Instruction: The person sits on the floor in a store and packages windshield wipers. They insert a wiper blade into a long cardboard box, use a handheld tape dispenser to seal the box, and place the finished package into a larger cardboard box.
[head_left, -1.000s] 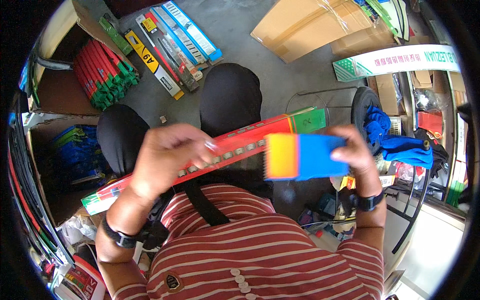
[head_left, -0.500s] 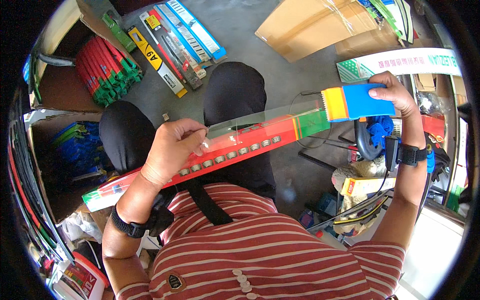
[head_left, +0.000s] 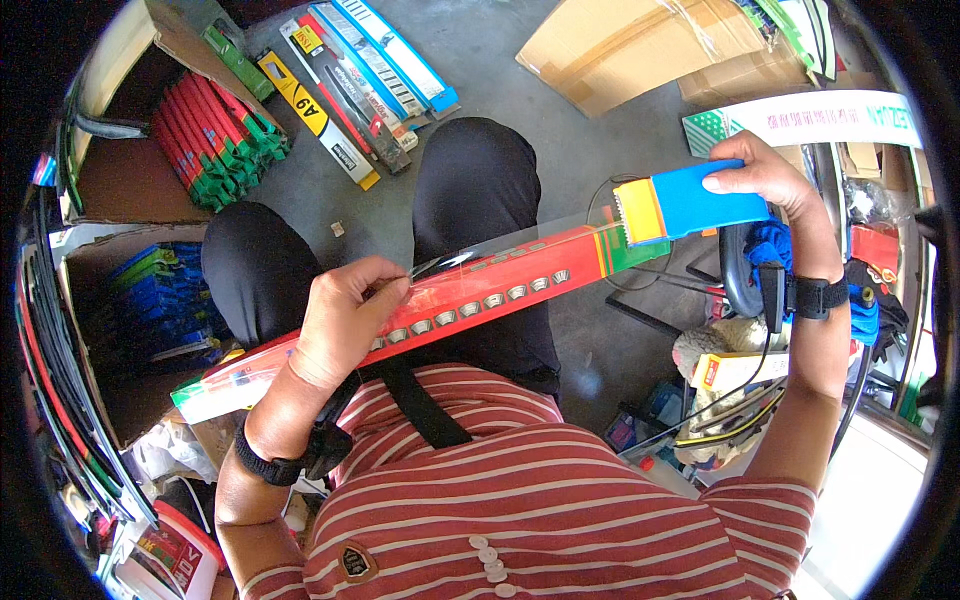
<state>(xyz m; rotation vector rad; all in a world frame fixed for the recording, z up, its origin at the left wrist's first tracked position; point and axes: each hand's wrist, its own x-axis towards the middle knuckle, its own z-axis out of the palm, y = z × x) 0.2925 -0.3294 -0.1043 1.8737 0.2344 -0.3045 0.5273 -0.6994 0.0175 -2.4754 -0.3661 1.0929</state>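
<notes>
A long, slim red box (head_left: 470,315) with green ends lies slantwise across my lap. Over its upper edge runs a strip of clear tape (head_left: 500,245), pulled out between my hands. My left hand (head_left: 350,315) is closed on the box's middle, thumb and forefinger pinching the tape there. My right hand (head_left: 755,175) grips a blue tape dispenser (head_left: 690,205) with a yellow and orange front and a toothed edge. That toothed edge sits over the box's right green end; whether it touches the box I cannot tell.
At the left stand cartons of red-green boxes (head_left: 205,140) and blue packs (head_left: 165,300). Several long flat packages (head_left: 345,90) lie on the floor ahead. A large cardboard box (head_left: 640,45) is at the far right, with a white long carton (head_left: 800,120) nearer.
My right hand has brought the dispenser left, so it now overlaps the box's green end. The stretched tape lies closer to the box. My left hand keeps its pinch.
</notes>
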